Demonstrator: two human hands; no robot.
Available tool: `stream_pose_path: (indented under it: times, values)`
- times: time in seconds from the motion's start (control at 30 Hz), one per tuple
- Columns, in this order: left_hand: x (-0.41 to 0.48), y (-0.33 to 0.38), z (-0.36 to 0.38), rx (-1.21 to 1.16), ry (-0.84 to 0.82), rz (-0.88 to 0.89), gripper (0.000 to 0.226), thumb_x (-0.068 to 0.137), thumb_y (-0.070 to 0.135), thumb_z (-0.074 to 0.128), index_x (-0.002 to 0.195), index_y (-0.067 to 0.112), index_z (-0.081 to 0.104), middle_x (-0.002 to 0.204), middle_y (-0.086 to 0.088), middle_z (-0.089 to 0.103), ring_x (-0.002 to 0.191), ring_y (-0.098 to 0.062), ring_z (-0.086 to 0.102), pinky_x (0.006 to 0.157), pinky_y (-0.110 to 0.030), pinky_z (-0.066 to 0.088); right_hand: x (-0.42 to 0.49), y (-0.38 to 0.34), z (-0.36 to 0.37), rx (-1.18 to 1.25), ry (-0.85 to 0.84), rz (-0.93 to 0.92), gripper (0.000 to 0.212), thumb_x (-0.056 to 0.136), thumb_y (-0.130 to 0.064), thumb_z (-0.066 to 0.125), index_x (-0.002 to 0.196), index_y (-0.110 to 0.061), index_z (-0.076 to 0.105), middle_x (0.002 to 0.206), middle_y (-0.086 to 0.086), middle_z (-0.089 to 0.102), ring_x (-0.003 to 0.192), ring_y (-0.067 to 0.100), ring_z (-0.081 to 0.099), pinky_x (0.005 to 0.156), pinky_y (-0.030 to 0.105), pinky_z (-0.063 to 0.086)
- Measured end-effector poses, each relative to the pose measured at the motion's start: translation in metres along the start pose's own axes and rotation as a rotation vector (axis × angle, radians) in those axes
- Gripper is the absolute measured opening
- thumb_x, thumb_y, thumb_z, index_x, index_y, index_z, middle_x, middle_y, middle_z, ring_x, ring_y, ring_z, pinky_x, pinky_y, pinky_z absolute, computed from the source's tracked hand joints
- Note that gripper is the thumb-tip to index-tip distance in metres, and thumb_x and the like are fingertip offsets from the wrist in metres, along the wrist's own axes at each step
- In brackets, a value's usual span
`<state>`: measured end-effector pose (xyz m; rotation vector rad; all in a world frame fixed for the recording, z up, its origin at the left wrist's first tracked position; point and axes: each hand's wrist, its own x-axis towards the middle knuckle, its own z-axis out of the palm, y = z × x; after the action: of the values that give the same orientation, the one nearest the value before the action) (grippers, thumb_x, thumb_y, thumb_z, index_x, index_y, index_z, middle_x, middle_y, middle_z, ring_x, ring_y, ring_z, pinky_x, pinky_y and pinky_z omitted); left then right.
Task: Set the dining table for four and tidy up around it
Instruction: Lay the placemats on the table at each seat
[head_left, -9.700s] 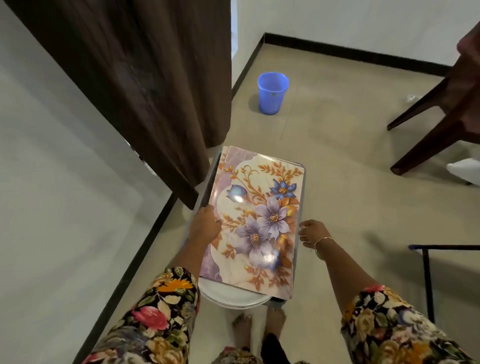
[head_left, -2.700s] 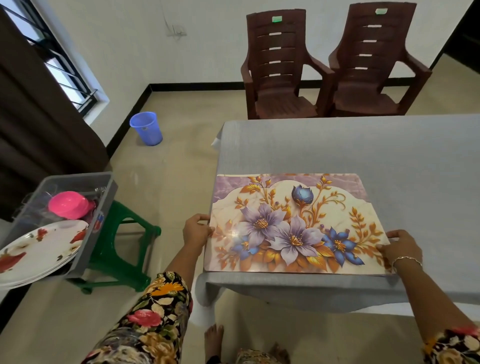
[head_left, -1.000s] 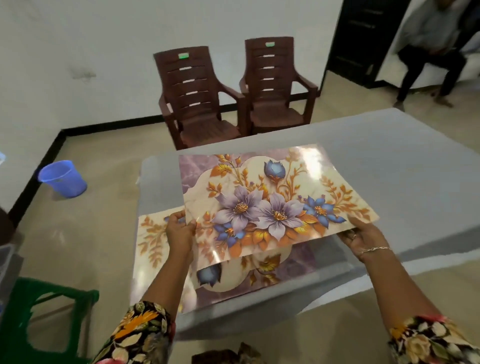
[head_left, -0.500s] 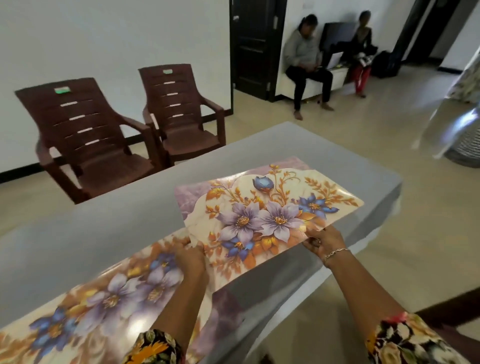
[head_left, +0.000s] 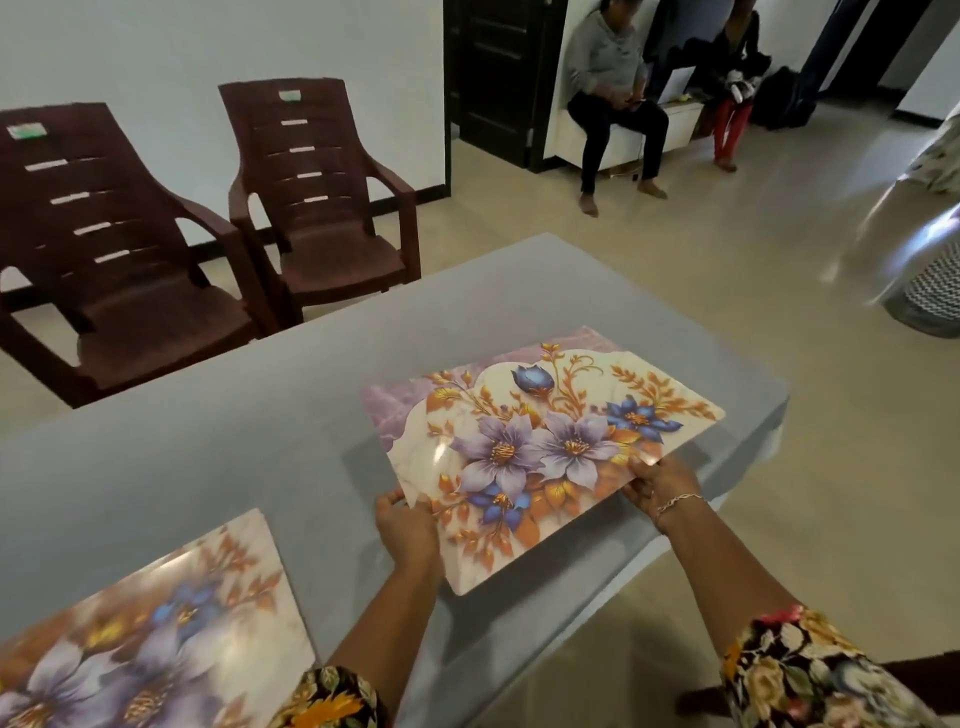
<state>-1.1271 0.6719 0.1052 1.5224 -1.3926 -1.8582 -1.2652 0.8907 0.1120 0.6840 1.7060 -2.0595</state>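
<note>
The left placemat (head_left: 156, 623) lies on the bench (head_left: 234, 426) at its near left. The right placemat (head_left: 545, 447) is over the bench's right end, well apart from it, with the left hand (head_left: 408, 530) and right hand (head_left: 660, 480) gripping its near edge. Behind the bench, at the left, the left chair (head_left: 119, 270) and right chair (head_left: 322, 208) stand side by side.

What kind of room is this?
Probably a home dining room: a grey-clothed dining table, a glossy flower-printed placemat laid on it, and two dark brown plastic armchairs by the white wall.
</note>
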Motion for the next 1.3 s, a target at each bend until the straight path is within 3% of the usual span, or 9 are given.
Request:
stream_pose_path:
  times: [0.1,0.23,0.53,0.7,0.8,1.07,1.17,1.23,1.3]
  values:
    - [-0.004,-0.005,0.022,0.019,-0.008,-0.01,0.018,0.091,-0.002,0.052,0.105,0.008,0.044,0.107,-0.015,0.058,0.089,-0.03,0.059,0.076,-0.038,0.05,0.018,-0.011,-0.009,-0.015,0.009,0.005,0.025,0.092,0.003,0.048,0.113,-0.011,0.049,0.047,-0.003,0.064,0.041,0.009,0.061,0.039,0.018,0.05]
    - [-0.014,-0.008,0.052,0.027,0.013,0.003,0.018,0.091,-0.002,0.051,0.106,0.005,0.044,0.11,-0.016,0.058,0.097,-0.034,0.06,0.078,-0.039,0.05,0.042,-0.024,-0.025,-0.055,0.007,0.051,0.035,0.091,0.003,0.049,0.126,-0.004,0.049,0.078,0.009,0.058,0.068,0.021,0.056,0.051,0.028,0.056]
    - [-0.039,-0.028,0.107,0.041,0.122,-0.014,0.02,0.09,0.004,0.058,0.105,0.009,0.045,0.111,-0.018,0.059,0.096,-0.034,0.061,0.084,-0.044,0.052,0.089,-0.07,-0.052,-0.209,-0.091,0.122,0.038,0.09,0.004,0.049,0.128,-0.001,0.047,0.077,0.011,0.056,0.067,0.022,0.054,0.037,0.023,0.05]
    - [-0.044,-0.043,0.116,0.089,0.25,0.024,0.018,0.089,-0.001,0.056,0.104,0.004,0.046,0.113,-0.021,0.059,0.093,-0.032,0.056,0.08,-0.036,0.047,0.104,-0.076,-0.066,-0.389,-0.139,0.236,0.006,0.089,0.001,0.055,0.093,0.006,0.056,0.048,0.01,0.061,0.041,0.022,0.06,0.031,0.021,0.047]
    - [-0.044,-0.045,0.115,0.15,0.287,0.048,0.024,0.091,0.002,0.055,0.114,-0.002,0.048,0.116,-0.021,0.059,0.103,-0.036,0.057,0.083,-0.036,0.047,0.11,-0.075,-0.073,-0.484,-0.195,0.267,0.02,0.09,-0.006,0.056,0.072,0.002,0.054,0.037,0.007,0.057,0.029,0.014,0.056,0.03,0.017,0.044]
    - [-0.04,-0.043,0.111,0.299,0.33,0.114,0.028,0.091,0.006,0.056,0.118,-0.004,0.052,0.119,-0.022,0.059,0.106,-0.037,0.058,0.086,-0.038,0.046,0.111,-0.075,-0.082,-0.724,-0.301,0.253,0.03,0.088,-0.016,0.06,0.064,-0.001,0.052,0.034,0.007,0.054,0.026,0.012,0.051,0.028,0.013,0.037]
    - [-0.043,-0.042,0.113,0.605,0.452,0.182,0.032,0.092,0.015,0.055,0.121,0.0,0.051,0.122,-0.022,0.055,0.11,-0.036,0.053,0.087,-0.04,0.045,0.116,-0.078,-0.083,-0.927,-0.303,0.089,0.034,0.088,-0.022,0.06,0.06,-0.004,0.052,0.04,0.008,0.054,0.034,0.019,0.055,0.038,0.019,0.039]
    - [-0.046,-0.044,0.116,0.922,0.466,0.334,0.041,0.093,0.024,0.054,0.129,0.006,0.047,0.132,-0.019,0.046,0.12,-0.033,0.043,0.093,-0.039,0.041,0.118,-0.085,-0.082,-1.195,-0.281,-0.251,0.035,0.089,-0.03,0.057,0.06,-0.01,0.053,0.059,0.013,0.062,0.056,0.029,0.063,0.052,0.029,0.044]
    - [-0.048,-0.05,0.122,1.141,0.285,0.439,0.055,0.094,0.035,0.049,0.142,0.012,0.033,0.149,-0.015,0.029,0.137,-0.032,0.025,0.108,-0.039,0.028,0.116,-0.09,-0.081,-1.505,-0.227,-0.649,0.032,0.09,-0.031,0.052,0.064,-0.013,0.055,0.077,0.016,0.065,0.076,0.032,0.063,0.06,0.029,0.039]
